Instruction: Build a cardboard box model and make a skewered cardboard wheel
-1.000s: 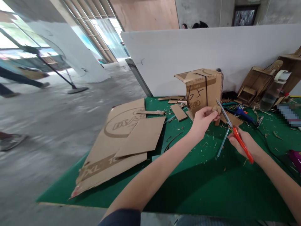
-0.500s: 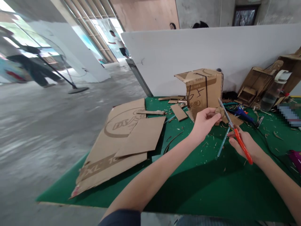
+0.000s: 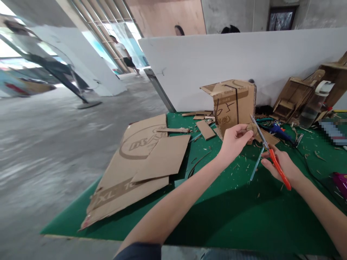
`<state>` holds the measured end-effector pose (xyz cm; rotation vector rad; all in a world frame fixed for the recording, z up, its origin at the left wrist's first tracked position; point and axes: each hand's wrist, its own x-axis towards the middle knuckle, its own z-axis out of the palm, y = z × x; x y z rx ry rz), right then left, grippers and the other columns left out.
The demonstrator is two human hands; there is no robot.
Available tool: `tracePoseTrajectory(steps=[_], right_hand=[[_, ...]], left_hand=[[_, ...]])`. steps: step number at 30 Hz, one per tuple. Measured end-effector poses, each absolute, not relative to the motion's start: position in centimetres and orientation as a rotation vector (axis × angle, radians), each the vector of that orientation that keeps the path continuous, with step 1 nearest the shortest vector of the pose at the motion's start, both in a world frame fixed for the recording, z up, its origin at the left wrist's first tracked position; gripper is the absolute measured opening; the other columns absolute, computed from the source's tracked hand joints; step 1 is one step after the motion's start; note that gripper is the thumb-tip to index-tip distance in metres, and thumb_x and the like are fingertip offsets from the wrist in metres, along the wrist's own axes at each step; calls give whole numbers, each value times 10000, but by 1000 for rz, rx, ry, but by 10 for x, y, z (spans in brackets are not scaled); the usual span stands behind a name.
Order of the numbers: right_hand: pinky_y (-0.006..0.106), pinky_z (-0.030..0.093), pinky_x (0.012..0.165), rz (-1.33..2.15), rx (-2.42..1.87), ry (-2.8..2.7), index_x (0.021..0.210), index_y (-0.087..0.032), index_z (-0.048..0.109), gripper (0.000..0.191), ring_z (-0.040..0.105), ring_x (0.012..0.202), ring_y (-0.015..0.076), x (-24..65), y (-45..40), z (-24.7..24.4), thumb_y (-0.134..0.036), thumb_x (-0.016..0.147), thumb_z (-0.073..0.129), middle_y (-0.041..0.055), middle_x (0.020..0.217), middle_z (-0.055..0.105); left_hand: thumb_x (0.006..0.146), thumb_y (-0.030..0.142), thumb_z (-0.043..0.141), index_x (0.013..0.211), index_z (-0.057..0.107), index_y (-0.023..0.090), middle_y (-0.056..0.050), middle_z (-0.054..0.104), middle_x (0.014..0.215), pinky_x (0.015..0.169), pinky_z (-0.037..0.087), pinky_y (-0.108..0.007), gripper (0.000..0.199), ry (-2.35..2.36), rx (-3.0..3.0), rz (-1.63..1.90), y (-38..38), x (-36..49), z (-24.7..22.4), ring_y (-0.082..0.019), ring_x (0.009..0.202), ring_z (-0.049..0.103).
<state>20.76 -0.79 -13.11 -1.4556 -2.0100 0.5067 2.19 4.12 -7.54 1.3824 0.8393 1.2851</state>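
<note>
My left hand pinches a small brown cardboard piece between thumb and fingers, in front of the upright cardboard box. My right hand is closed on scissors with orange handles. Their metal blades point up and away, just right of the cardboard piece. Whether the blades touch the piece is unclear. Below the hands, a pale blue strip slants over the green table.
Large flat cardboard sheets cover the table's left part. Scraps surround the box. A clear bottle, a phone and wooden structures stand or lie at right. A white panel rises behind. People are in the background.
Both hands hold nearly the same pose, with the piece and scissors still in them. In the background, the people at left have shifted position, and a head behind the panel has moved left.
</note>
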Motion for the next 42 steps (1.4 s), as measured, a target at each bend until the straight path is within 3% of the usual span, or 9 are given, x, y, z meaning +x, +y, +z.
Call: tracePoseTrajectory(steps=[4, 10, 19, 26, 37, 42], right_hand=[[285, 456, 599, 506, -1537, -1924, 1181, -147, 539, 427, 641, 591, 204, 204, -7, -132, -468, 905, 486, 26, 647, 645], [273, 403, 530, 539, -1580, -1888, 1159, -145, 515, 419, 577, 488, 187, 198, -7, -130, -479, 917, 444, -1, 564, 584], [293, 452, 618, 607, -1541, -1897, 1094, -167, 477, 377, 636, 628, 209, 200, -3, -136, -500, 925, 424, 60, 726, 651], [292, 431, 580, 587, -1604, -1905, 1034, -189, 477, 352, 604, 578, 206, 203, -3, -137, -516, 913, 421, 22, 649, 594], [288, 440, 570, 558, -1428, -2064, 1134, -152, 529, 406, 611, 596, 205, 213, -7, -135, -486, 921, 442, 53, 725, 625], [301, 456, 598, 588, -1542, -2049, 1209, -124, 476, 438, 616, 615, 202, 211, -7, -133, -467, 940, 426, 59, 771, 644]], left_hand=[[769, 263, 695, 862, 702, 120, -64, 717, 804, 759, 557, -298, 171, 836, 1383, 1291, 41, 22, -75, -136, 725, 660], [758, 270, 709, 871, 708, 127, -57, 722, 795, 738, 551, -279, 182, 812, 1322, 1310, 40, 25, -79, -128, 712, 657], [746, 273, 725, 855, 711, 128, -55, 717, 775, 725, 543, -289, 182, 799, 1297, 1310, 42, 26, -82, -130, 693, 659], [761, 261, 714, 879, 719, 119, -72, 727, 821, 780, 548, -308, 185, 785, 1378, 1235, 47, 18, -79, -127, 709, 654], [782, 199, 671, 872, 709, 110, -72, 726, 815, 767, 556, -310, 132, 841, 1561, 1092, 51, 10, -69, -138, 723, 669], [798, 207, 640, 791, 707, 131, -40, 688, 700, 708, 528, -289, 103, 872, 1704, 1049, 53, 6, -66, -134, 669, 643]])
